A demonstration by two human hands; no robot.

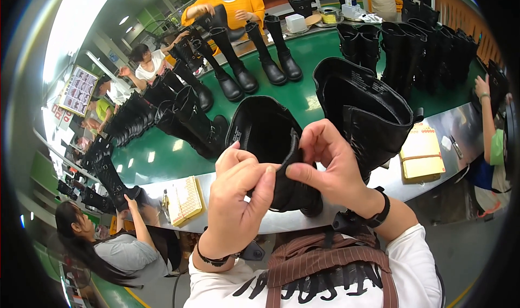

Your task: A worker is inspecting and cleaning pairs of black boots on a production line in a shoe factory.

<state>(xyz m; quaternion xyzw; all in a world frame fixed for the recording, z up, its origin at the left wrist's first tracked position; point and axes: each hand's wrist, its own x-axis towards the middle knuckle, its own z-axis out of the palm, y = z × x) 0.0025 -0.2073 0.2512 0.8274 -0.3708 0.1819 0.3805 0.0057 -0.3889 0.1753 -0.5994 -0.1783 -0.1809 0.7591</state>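
Right now I see my left hand (235, 200) and right hand (330, 164) with fingers (303, 172) clamped on the rim of a black boot (268, 132) above the metal worktop (433, 124). Yellow rectangular packages (421, 151) lie just right; a small white box (296, 22) sits far across.

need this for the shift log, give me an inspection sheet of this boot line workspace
surface: green belt with a metal edge strip along the near side
job's things: black boot, open top facing the camera, held at its rim; second black boot stands beside it
clutter: yellow pad and yellow packet on the metal strip; white box at the far side
grippers: left hand and right hand both pinch the boot's rim
cables: nothing seen
surroundings: rows of black boots on the belt; other people sit or stand around it
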